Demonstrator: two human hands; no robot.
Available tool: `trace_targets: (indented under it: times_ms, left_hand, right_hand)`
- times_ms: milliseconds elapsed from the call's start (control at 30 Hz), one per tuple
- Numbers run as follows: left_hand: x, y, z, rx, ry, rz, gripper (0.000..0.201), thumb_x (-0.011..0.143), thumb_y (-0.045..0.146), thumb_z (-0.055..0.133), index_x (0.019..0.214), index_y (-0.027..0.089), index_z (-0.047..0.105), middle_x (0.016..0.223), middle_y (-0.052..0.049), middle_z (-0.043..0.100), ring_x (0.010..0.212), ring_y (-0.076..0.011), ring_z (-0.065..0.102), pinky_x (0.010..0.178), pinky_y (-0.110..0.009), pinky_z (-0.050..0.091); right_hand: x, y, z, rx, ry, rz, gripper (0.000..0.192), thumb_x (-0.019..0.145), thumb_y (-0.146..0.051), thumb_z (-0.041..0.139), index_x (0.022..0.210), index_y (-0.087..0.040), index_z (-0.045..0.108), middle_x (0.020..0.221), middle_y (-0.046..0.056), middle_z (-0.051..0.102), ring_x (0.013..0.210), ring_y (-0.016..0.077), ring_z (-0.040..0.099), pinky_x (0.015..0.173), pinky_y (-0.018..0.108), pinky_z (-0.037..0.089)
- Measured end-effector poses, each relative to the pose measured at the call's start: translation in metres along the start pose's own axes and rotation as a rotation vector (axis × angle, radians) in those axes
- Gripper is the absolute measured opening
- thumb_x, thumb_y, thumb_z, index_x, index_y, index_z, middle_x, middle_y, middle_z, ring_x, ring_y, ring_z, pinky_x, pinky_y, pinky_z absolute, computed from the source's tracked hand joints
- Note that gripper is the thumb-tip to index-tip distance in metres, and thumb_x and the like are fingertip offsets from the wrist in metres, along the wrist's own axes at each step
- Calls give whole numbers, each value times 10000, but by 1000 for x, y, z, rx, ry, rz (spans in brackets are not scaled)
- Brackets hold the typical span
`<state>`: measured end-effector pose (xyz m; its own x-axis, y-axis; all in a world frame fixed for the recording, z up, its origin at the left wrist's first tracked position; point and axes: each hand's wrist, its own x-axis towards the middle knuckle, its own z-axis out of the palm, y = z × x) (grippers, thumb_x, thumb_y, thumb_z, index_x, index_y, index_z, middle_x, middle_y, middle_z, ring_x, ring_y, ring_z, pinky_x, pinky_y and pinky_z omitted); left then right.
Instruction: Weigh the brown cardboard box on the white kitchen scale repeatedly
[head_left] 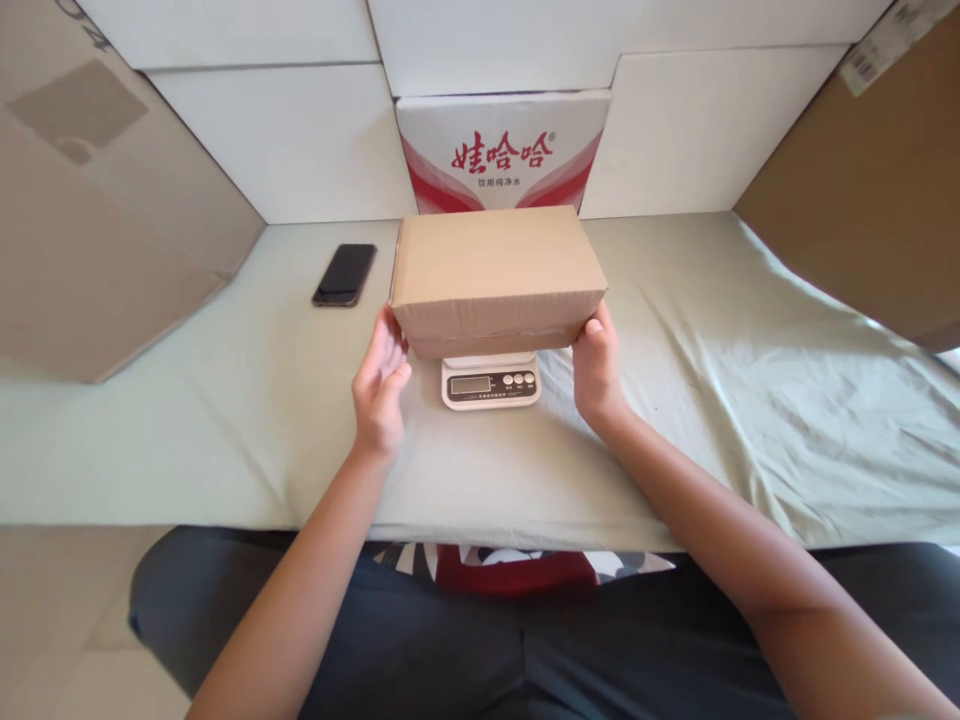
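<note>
A plain brown cardboard box (495,255) is over a small white kitchen scale (491,385), hiding most of its platform. Whether the box rests its weight on the scale I cannot tell. The scale's grey display and its buttons face me, and no digits can be made out. My left hand (380,385) is at the box's near left corner, fingers along its side and thumb apart from the front. On the other side, my right hand (598,365) grips the near right corner, its thumb against the cardboard. Both hands hold the box between them.
A black smartphone (345,275) lies left of the box on the pale green cloth (247,420). Behind stand white cartons (285,140) and a red-and-white carton (502,150). Large brown cartons flank the table on the left (135,220) and right (862,190).
</note>
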<state>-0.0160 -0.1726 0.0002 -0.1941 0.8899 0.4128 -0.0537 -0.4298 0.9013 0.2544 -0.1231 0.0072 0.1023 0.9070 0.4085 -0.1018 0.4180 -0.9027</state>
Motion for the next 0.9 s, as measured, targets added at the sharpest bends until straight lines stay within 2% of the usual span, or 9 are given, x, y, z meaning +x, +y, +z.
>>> trace_targets:
  times_ms: [167, 300, 433, 533, 600, 667, 733, 800, 900]
  left_hand:
    - [-1, -2, 1, -16, 10, -1, 719, 916, 447, 765, 1597, 334, 563, 1745, -66, 450, 1645, -353, 356, 1359, -520, 327]
    - [-4, -4, 1, 4, 25, 3, 695, 899, 425, 783, 1561, 299, 612, 1706, -83, 508, 1622, -363, 406, 1349, -525, 350]
    - [0, 7, 2, 15, 22, -16, 661, 887, 436, 778, 1526, 327, 650, 1687, -57, 542, 1623, -353, 416, 1357, -517, 346]
    - [19, 25, 5, -32, -9, -6, 606, 875, 454, 767, 1466, 339, 701, 1652, -38, 590, 1621, -346, 427, 1361, -526, 337]
    - [42, 35, 8, -79, -49, -9, 551, 885, 450, 737, 1416, 306, 735, 1622, -48, 621, 1623, -343, 426, 1366, -526, 316]
    - [69, 36, 13, -119, -77, -19, 519, 889, 429, 711, 1377, 258, 750, 1601, -59, 638, 1628, -337, 420, 1372, -513, 287]
    - [96, 25, 19, -152, -46, -17, 527, 863, 423, 712, 1340, 203, 757, 1562, -74, 669, 1619, -338, 433, 1371, -507, 270]
    - [119, 4, 27, -156, 16, -24, 536, 856, 427, 716, 1328, 174, 752, 1533, -89, 687, 1606, -339, 453, 1361, -504, 281]
    - [137, -31, 34, -171, 99, -88, 608, 818, 521, 720, 1329, 192, 755, 1556, -119, 669, 1594, -337, 474, 1343, -490, 321]
  right_hand:
    - [-1, -3, 2, 2, 3, 0, 560, 953, -677, 542, 1405, -361, 634, 1548, 11, 659, 1517, 349, 541, 1326, 589, 420]
    - [-3, -4, 4, 31, -3, -3, 594, 937, -706, 561, 1410, -355, 643, 1546, 15, 663, 1512, 354, 546, 1336, 585, 415]
    - [0, -5, 5, 40, -36, 0, 618, 924, -717, 563, 1425, -361, 625, 1565, 17, 645, 1534, 350, 527, 1341, 566, 419]
    - [18, -5, 8, 33, -37, -45, 621, 925, -703, 557, 1453, -378, 602, 1578, 4, 630, 1554, 345, 506, 1342, 563, 417]
    - [39, -3, 13, 31, -46, -99, 654, 908, -711, 566, 1474, -384, 585, 1592, -6, 615, 1588, 344, 469, 1365, 559, 380]
    - [65, 3, 20, 34, -57, -140, 702, 888, -720, 573, 1504, -386, 553, 1622, -12, 584, 1629, 336, 418, 1389, 548, 335]
    - [90, 14, 29, 46, -49, -146, 739, 886, -723, 551, 1542, -387, 503, 1647, -16, 553, 1647, 311, 395, 1403, 535, 307]
    - [109, 28, 37, 77, -19, -104, 744, 882, -701, 538, 1551, -382, 476, 1645, -15, 554, 1639, 289, 413, 1401, 531, 315]
    - [123, 53, 44, 141, 55, -13, 732, 863, -675, 552, 1507, -332, 504, 1629, 11, 572, 1629, 267, 433, 1411, 512, 301]
